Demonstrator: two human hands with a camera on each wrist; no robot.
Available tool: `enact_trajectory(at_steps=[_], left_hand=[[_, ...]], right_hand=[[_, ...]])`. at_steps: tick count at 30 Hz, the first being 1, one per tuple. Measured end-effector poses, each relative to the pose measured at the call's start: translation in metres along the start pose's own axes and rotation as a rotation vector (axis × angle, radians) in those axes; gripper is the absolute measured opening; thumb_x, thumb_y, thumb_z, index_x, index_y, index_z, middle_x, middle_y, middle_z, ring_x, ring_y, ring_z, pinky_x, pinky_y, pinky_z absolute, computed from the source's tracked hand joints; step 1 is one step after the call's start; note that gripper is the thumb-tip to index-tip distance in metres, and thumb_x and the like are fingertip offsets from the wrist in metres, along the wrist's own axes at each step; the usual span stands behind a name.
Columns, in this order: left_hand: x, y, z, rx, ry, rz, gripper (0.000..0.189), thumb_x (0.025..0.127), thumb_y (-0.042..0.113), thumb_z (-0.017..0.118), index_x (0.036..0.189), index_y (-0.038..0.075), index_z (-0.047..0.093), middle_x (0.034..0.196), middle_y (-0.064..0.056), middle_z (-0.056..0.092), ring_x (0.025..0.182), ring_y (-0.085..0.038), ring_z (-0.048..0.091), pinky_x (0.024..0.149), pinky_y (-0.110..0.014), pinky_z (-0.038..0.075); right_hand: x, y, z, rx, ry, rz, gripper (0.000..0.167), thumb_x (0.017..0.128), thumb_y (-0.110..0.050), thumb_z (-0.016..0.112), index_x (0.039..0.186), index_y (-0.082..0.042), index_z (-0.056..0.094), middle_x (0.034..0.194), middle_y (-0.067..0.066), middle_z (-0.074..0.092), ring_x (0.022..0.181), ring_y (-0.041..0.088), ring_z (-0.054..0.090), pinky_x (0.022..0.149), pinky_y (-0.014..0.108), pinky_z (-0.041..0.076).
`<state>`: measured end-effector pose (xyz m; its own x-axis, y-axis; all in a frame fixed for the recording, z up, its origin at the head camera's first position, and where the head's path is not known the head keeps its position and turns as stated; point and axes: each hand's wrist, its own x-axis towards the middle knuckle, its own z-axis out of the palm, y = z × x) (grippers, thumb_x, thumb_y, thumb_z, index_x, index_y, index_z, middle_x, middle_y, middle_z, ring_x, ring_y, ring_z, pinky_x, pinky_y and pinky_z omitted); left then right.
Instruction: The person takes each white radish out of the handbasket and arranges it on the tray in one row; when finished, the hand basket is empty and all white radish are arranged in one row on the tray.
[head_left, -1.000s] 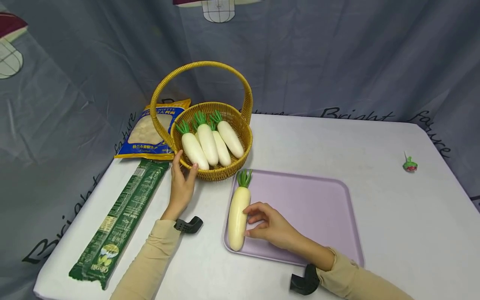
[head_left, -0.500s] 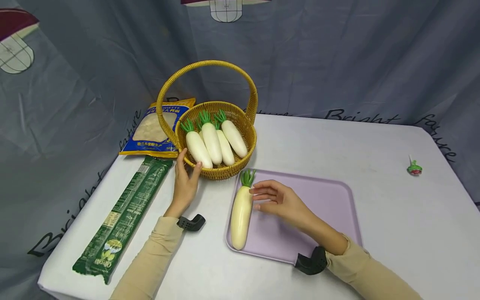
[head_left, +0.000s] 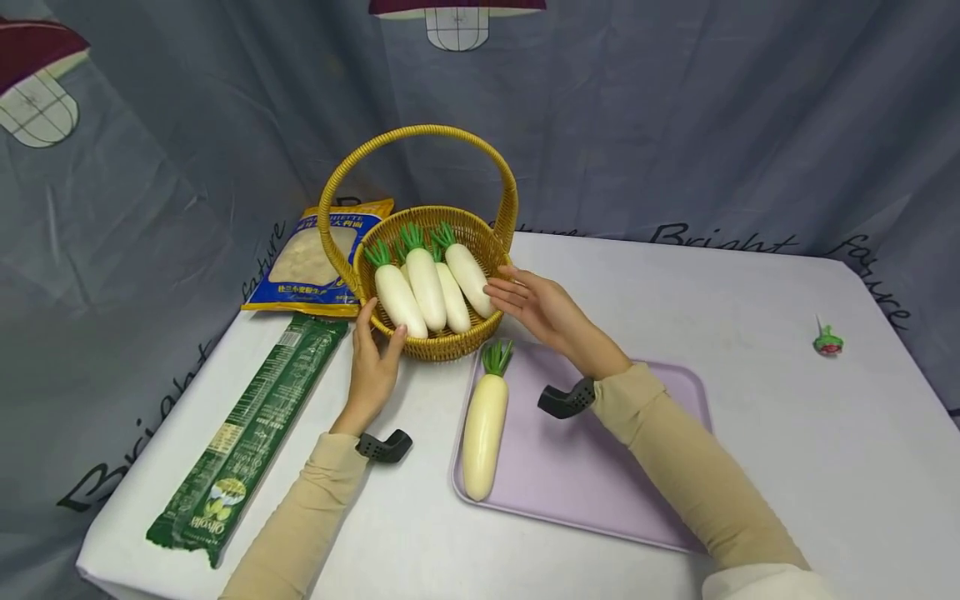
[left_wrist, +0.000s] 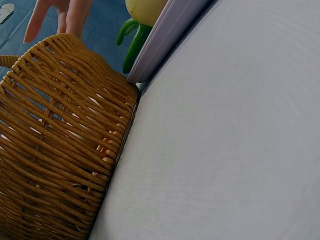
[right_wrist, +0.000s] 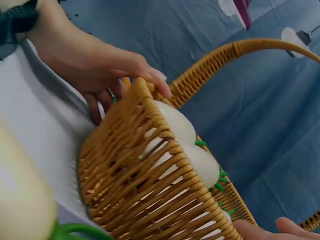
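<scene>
A yellow wicker basket (head_left: 442, 348) with an arched handle stands at the back, several white radishes (head_left: 425, 287) with green tops lying inside. At its near left rim my left hand (head_left: 370, 371) grips the basket; in the right wrist view the thumb hooks over the rim while the fingers lie outside. My right hand (head_left: 543, 308) is at the right rim, fingers straight and reaching over the edge beside the rightmost radish. Another white radish (head_left: 486, 437) lies lengthwise on the left side of the lilac tray (head_left: 570, 467), green top toward the basket.
Left of the basket lies a blue and yellow pasta bag (head_left: 311, 258), and below it a long green packet (head_left: 251, 433). A small green and red object (head_left: 828, 342) is at the far right of the white table (head_left: 750, 400). A printed grey curtain (head_left: 637, 108) hangs behind.
My right hand has left the radish on the tray and moved up to the basket's right rim, its fingers straightening. My left hand stays at the basket. The view has shifted slightly.
</scene>
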<state>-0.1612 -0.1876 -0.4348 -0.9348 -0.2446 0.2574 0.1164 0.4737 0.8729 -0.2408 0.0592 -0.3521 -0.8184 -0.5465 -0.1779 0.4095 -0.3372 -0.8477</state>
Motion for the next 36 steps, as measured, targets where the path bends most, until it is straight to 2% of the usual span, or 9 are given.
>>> enact_trajectory(at_steps=[5,9,11,14,17,23,30,33,36], left_hand=[[-0.001,0.001,-0.001,0.009,-0.008,-0.011,0.064,0.091,0.044,0.046,0.144,0.023,0.017,0.148,-0.011,0.019,0.137,-0.027,0.02,0.111,-0.046,0.023],[-0.004,0.002,-0.004,0.026,-0.012,-0.032,0.064,0.091,0.044,0.046,0.144,0.023,0.016,0.149,-0.01,0.018,0.137,-0.028,0.019,0.11,-0.049,0.022],[-0.005,0.002,-0.005,0.03,-0.012,-0.036,0.063,0.091,0.044,0.046,0.143,0.025,0.015,0.149,-0.01,0.018,0.137,-0.029,0.019,0.11,-0.05,0.022],[-0.004,0.001,-0.005,0.032,-0.016,-0.032,0.063,0.091,0.043,0.046,0.143,0.027,0.015,0.149,-0.009,0.017,0.137,-0.029,0.019,0.11,-0.05,0.021],[-0.003,0.001,-0.003,0.029,-0.023,-0.025,0.063,0.091,0.043,0.046,0.143,0.027,0.015,0.149,-0.009,0.017,0.137,-0.029,0.019,0.11,-0.05,0.021],[-0.005,0.002,-0.002,0.025,-0.003,-0.015,0.061,0.092,0.041,0.045,0.143,0.023,0.017,0.148,-0.009,0.019,0.137,-0.028,0.019,0.111,-0.049,0.02],[-0.004,0.002,0.0,0.005,0.004,0.025,0.059,0.093,0.036,0.046,0.142,0.02,0.019,0.146,-0.012,0.021,0.136,-0.027,0.021,0.11,-0.047,0.023],[-0.004,0.002,0.0,-0.004,0.004,0.023,0.059,0.093,0.036,0.046,0.143,0.019,0.019,0.146,-0.012,0.021,0.135,-0.027,0.023,0.109,-0.047,0.025],[-0.005,0.002,0.0,-0.004,0.001,0.015,0.059,0.093,0.036,0.047,0.143,0.02,0.019,0.147,-0.011,0.021,0.135,-0.028,0.023,0.109,-0.047,0.025]], right_hand=[[0.029,-0.006,0.011,0.001,0.085,-0.003,0.06,0.095,-0.027,0.045,0.144,-0.005,0.018,0.15,0.022,0.009,0.139,0.029,0.018,0.113,0.035,0.024],[0.049,-0.003,0.018,-0.052,0.151,-0.014,0.057,0.096,-0.027,0.042,0.145,-0.007,0.018,0.151,0.018,0.012,0.14,0.029,0.015,0.114,0.038,0.019],[0.057,-0.001,0.022,-0.139,0.209,-0.035,0.055,0.096,-0.028,0.042,0.144,-0.008,0.022,0.15,0.015,0.018,0.139,0.029,0.019,0.114,0.043,0.018],[0.064,0.002,0.032,-0.383,0.331,-0.052,0.053,0.094,-0.03,0.046,0.141,-0.01,0.031,0.147,0.009,0.028,0.136,0.027,0.026,0.112,0.043,0.024],[0.069,0.005,0.038,-0.573,0.412,-0.007,0.052,0.093,-0.029,0.048,0.14,-0.011,0.033,0.146,0.005,0.03,0.135,0.025,0.028,0.11,0.042,0.028],[0.075,0.006,0.04,-0.664,0.4,0.137,0.064,0.089,-0.023,0.054,0.143,-0.012,0.021,0.149,0.007,0.02,0.137,0.026,0.022,0.11,0.042,0.026],[0.076,0.004,0.041,-0.775,0.392,0.227,0.072,0.086,-0.011,0.057,0.145,-0.014,0.016,0.15,0.008,0.02,0.137,0.028,0.023,0.108,0.044,0.03],[0.076,0.004,0.041,-0.82,0.395,0.249,0.069,0.087,-0.008,0.051,0.145,-0.016,0.015,0.148,0.009,0.024,0.132,0.028,0.03,0.1,0.041,0.037],[0.077,0.006,0.041,-0.926,0.388,0.243,0.066,0.088,-0.008,0.045,0.146,-0.014,0.012,0.142,0.015,0.033,0.12,0.03,0.042,0.083,0.037,0.043]])
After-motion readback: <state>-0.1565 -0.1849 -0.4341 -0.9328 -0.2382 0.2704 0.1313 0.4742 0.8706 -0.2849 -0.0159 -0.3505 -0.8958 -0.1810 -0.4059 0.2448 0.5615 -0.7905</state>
